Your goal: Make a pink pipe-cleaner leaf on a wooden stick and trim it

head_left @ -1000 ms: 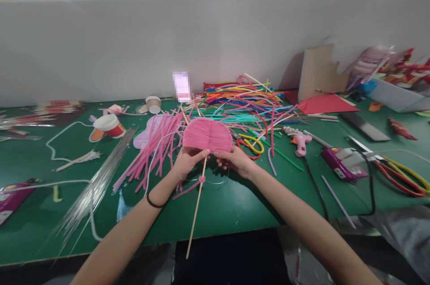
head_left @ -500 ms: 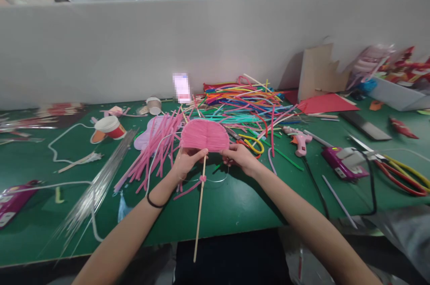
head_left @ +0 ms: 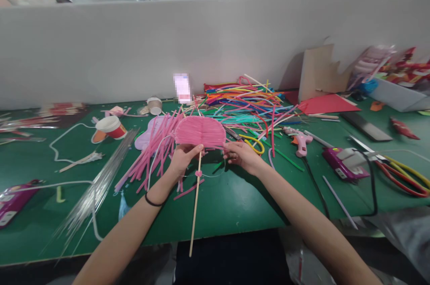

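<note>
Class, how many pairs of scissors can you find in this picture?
2. One pair of scissors lies just beyond the right hand, partly hidden; another pair lies at far right, beside a purple power strip. More could hide under the coloured pipe cleaners.

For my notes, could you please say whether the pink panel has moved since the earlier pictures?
Yes: the pink panel has shifted slightly left, away from the glue gun.
</note>
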The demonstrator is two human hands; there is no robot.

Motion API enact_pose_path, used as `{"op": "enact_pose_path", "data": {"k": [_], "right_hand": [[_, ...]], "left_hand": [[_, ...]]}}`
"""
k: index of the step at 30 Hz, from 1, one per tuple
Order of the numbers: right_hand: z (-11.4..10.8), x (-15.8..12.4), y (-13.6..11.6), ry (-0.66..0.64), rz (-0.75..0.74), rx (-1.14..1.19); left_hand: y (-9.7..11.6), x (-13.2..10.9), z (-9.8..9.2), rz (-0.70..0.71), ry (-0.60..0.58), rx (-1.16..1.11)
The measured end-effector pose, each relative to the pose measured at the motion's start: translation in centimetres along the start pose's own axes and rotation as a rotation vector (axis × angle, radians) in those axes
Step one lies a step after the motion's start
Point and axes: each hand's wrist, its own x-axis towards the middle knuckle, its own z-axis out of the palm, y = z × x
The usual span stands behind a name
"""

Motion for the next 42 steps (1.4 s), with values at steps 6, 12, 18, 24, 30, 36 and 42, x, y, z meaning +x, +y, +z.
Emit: {"op": "enact_pose_path", "data": {"k": [6, 12, 18, 24, 30, 36, 42], "right_hand": [[0.0, -0.1, 0.0, 0.008, -0.054, 0.119], [0.1, -0.1, -0.3, 0.073, -0.163, 0.122], [0.2, -0.2, -0.1, 0.073, -0.211, 0.045], [0.3, -0.1, 0.4, 0.056, -0.208, -0.039], [0.3, 0.0, 0.2, 0.08, -0.206, -0.04], [0.2, 0.0, 0.1, 0.012, -0.12, -0.144], [0.2, -0.2, 0.2, 0.019, -0.172, -0.166]], "left_hand": [[0.0, -0.4, 0.4, 0.019, 0.0, -0.05], [0.3, -1.0, 0.3, -0.014, -0.14, -0.019], [0.6, -1.5, 0.9, -0.138, -0.168, -0.091], [0.7, -1.9, 1.1, -0.261, -0.205, -0.096], [0.9, -2.0, 1.1, -0.237, -0.212, -0.116], [1.1, -1.7, 0.9, -0.158, -0.133, -0.132], [0.7, -1.5, 0.7, -0.227, -0.115, -0.163]]}}
